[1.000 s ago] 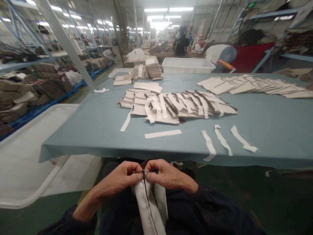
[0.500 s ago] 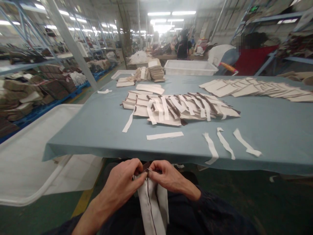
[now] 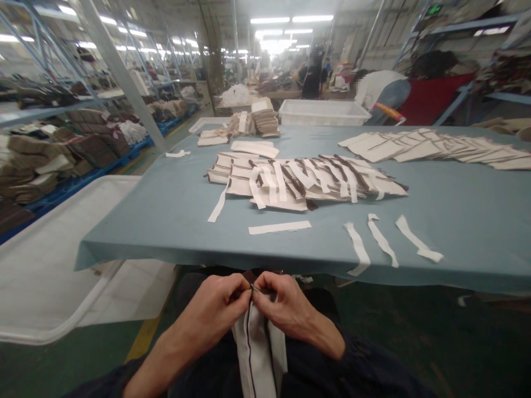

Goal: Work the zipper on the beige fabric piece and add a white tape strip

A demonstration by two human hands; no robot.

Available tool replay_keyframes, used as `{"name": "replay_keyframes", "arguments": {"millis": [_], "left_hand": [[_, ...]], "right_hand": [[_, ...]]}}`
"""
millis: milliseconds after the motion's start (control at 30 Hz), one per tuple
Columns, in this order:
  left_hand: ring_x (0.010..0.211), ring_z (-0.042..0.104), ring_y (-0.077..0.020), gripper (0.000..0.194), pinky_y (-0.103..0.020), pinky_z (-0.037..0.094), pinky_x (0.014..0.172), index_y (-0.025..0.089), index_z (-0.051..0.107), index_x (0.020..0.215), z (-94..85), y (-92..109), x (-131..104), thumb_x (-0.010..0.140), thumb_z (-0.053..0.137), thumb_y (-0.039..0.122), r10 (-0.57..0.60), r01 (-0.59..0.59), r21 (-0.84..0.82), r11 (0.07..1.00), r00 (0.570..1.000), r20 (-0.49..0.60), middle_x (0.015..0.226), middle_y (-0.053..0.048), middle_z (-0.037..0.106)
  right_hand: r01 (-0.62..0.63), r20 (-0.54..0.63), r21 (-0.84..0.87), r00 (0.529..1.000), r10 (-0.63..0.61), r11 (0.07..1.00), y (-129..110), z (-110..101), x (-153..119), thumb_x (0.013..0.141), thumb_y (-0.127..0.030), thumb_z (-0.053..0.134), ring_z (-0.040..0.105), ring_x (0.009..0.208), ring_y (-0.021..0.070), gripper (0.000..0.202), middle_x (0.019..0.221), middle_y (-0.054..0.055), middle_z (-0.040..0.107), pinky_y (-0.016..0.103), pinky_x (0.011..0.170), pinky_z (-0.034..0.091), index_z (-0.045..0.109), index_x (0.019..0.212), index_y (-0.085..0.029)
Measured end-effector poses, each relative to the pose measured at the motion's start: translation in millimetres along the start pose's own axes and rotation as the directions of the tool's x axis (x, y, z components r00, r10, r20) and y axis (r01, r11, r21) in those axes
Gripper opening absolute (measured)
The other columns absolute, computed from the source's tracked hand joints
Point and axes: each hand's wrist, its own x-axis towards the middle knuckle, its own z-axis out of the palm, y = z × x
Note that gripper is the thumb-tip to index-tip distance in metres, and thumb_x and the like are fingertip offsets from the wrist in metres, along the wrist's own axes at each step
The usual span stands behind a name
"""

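A cream fabric piece (image 3: 259,354) with a dark zipper-like line down its length hangs over my lap. My left hand (image 3: 219,301) pinches its upper end from the left. From the other side my right hand (image 3: 286,301) pinches the same end, thumb and forefinger close to the left fingertips. Something small and dark shows between the fingertips, too small to name. Past the table edge lies a row of overlapping cream pieces (image 3: 277,202) with dark brown trim, several white strips across them.
The blue-green cloth-covered table (image 3: 166,221) has its edge just beyond my hands. Loose white strips (image 3: 280,227) lie near that edge. More cream pieces (image 3: 373,148) fan out at the right. White bins stand left (image 3: 37,276) and behind (image 3: 323,113). A person (image 3: 384,88) bends over at the back right.
Both hands stay on the fabric's upper end; my left fingertips have moved slightly right, closer to the right ones. At the back right, the bending person has shifted left.
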Motion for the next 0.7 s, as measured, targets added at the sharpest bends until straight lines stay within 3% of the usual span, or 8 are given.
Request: {"name": "replay_keyframes", "arguments": {"millis": [167,267,367,433,500,600,700], "left_hand": [[0.057,0.038,-0.0122,0.017,-0.025,0.028,0.053,0.02,0.053,0.063,12.6,-1.0,3.6,0.071,0.056,0.034,-0.127,0.091,-0.341,0.936,0.988,-0.084,0.059,0.004,0.046],[0.052,0.035,-0.0105,0.024,-0.024,0.028,0.051,0.021,0.05,0.062,28.8,-2.3,4.5,0.068,0.062,0.041,-0.257,0.16,-0.607,0.779,0.963,-0.075,0.053,0.007,0.043],[0.049,0.033,-0.0097,0.03,-0.023,0.029,0.05,0.022,0.048,0.065,43.0,-5.0,2.5,0.071,0.061,0.048,-0.317,0.176,-0.724,0.667,0.946,-0.062,0.051,0.008,0.043],[0.051,0.034,-0.0099,0.032,-0.023,0.03,0.051,0.022,0.048,0.066,46.5,-5.4,-0.3,0.074,0.062,0.049,-0.298,0.148,-0.699,0.7,0.95,-0.098,0.054,0.007,0.044],[0.055,0.039,-0.0111,0.031,-0.023,0.033,0.053,0.02,0.051,0.066,44.5,-3.3,-4.2,0.078,0.062,0.046,-0.244,0.091,-0.605,0.791,0.954,-0.175,0.058,0.005,0.046],[0.059,0.047,-0.0128,0.025,-0.023,0.037,0.055,0.018,0.057,0.067,36.3,4.6,-11.0,0.084,0.057,0.036,-0.1,-0.015,-0.371,0.928,0.952,-0.288,0.062,0.003,0.052],[0.055,0.048,-0.0114,0.023,-0.022,0.036,0.054,0.018,0.058,0.065,29.5,13.7,-17.4,0.087,0.053,0.026,0.076,-0.144,-0.164,0.976,0.93,-0.36,0.061,0.003,0.053]], "right_hand": [[-0.018,0.007,0.085,1.0,0.017,0.996,-2.9,1.2,-4.1,0.087,-0.035,0.06,0.05,0.065,0.0134,0.022,0.07,-0.001,0.059,0.026,0.063,0.037,0.06,0.075,-0.017],[-0.092,0.05,0.296,0.995,0.081,0.951,6.0,4.9,-3.5,0.087,-0.042,0.061,0.044,0.065,0.0128,0.027,0.07,-0.002,0.053,0.026,0.062,0.036,0.056,0.076,-0.018],[-0.126,0.107,0.417,0.99,0.089,0.9,13.6,6.0,-2.4,0.086,-0.043,0.06,0.041,0.064,0.0121,0.028,0.069,-0.003,0.047,0.026,0.061,0.035,0.053,0.076,-0.018],[-0.124,0.122,0.391,0.989,0.082,0.912,12.6,2.6,-2.5,0.086,-0.042,0.06,0.043,0.066,0.0126,0.027,0.071,-0.003,0.05,0.026,0.062,0.036,0.054,0.077,-0.018],[-0.091,0.115,0.299,0.992,0.059,0.95,6.4,-3.5,-3.0,0.087,-0.04,0.061,0.046,0.067,0.0132,0.025,0.072,-0.001,0.054,0.026,0.062,0.037,0.058,0.077,-0.017],[0.014,0.082,0.153,0.996,-0.027,0.988,-7.3,-14.1,-4.5,0.088,-0.034,0.06,0.049,0.065,0.0127,0.02,0.07,-0.001,0.058,0.025,0.061,0.036,0.06,0.077,-0.017],[0.128,0.051,0.035,0.99,-0.13,0.991,-18.7,-21.6,-7.0,0.088,-0.026,0.057,0.05,0.061,0.0117,0.014,0.069,-0.002,0.059,0.025,0.06,0.036,0.059,0.077,-0.018]]}}
